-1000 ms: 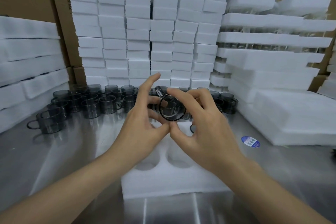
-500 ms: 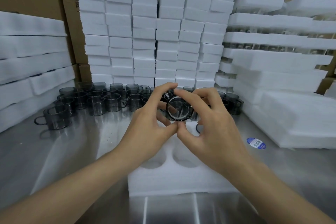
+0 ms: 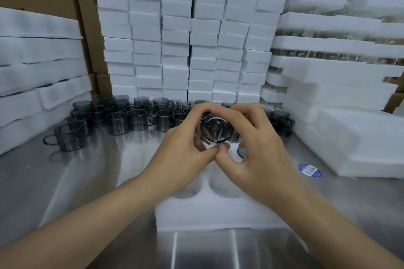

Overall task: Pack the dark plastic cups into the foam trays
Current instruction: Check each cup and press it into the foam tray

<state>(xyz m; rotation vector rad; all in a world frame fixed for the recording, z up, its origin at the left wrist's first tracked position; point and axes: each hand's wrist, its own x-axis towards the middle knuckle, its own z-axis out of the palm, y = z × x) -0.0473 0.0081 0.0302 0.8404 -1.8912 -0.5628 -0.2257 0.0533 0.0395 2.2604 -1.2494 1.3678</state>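
**Cup gripped in both hands over foam tray**

The dark cup is tipped on its side, one round end toward the camera, above the tray's far end. The left hand and right hand curl their fingers round it, thumbs touching beneath. The tray lies near the table's front edge. More dark cups stand along the back edge, before stacked foam blocks.
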